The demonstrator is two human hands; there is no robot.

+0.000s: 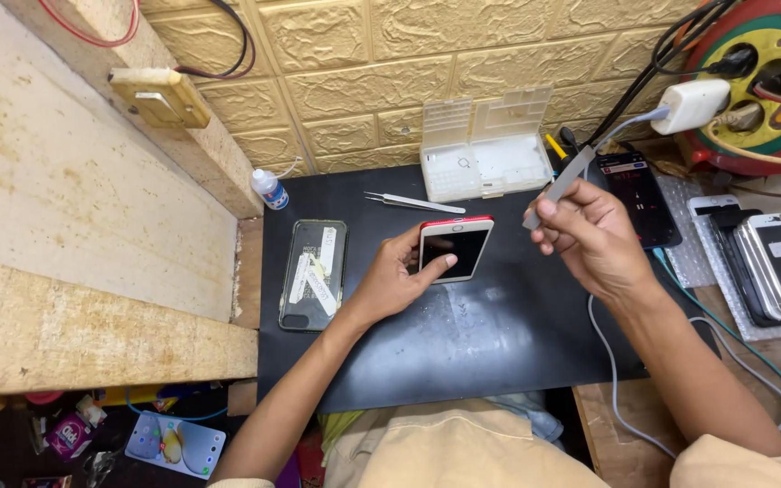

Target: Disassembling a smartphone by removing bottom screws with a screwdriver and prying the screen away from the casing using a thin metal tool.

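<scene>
On the black work mat [499, 343] our left hand [390, 280] is wrapped around a white smartphone with a red edge [456, 247], thumb resting on its dark screen; the phone's long axis runs toward one o'clock. Our right hand [589, 237], at three o'clock from the phone and just beside it, pinches a thin grey metal tool [560, 185] that points up toward one o'clock, its lower tip near the phone's right edge.

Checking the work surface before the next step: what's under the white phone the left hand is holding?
The black mat lies beneath the white phone, which the left hand holds tilted, with the thumb on the screen. The fingers behind it and the mat directly below are covered.
</scene>
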